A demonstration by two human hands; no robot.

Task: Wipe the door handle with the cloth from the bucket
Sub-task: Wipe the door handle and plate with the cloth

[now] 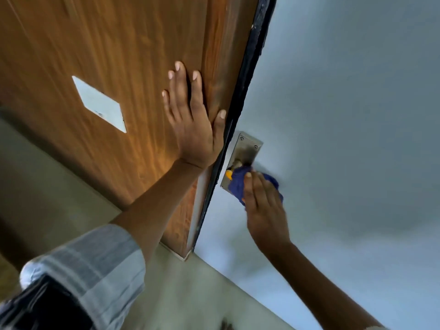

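Note:
A blue cloth (237,184) with an orange patch is bunched against the lower part of a steel handle plate (246,148) on the pale grey door face. My right hand (264,206) is shut on the cloth and presses it onto the plate; the handle itself is mostly hidden under the cloth and fingers. My left hand (190,115) lies flat with fingers spread on the brown wooden door (107,44), its thumb at the black door edge (240,96). No bucket is in view.
A white diamond-shaped plate (100,104) is fixed on the wooden door to the left. The pale grey surface (345,115) fills the right side. The greenish floor (190,294) shows below, beside my striped sleeve (95,263).

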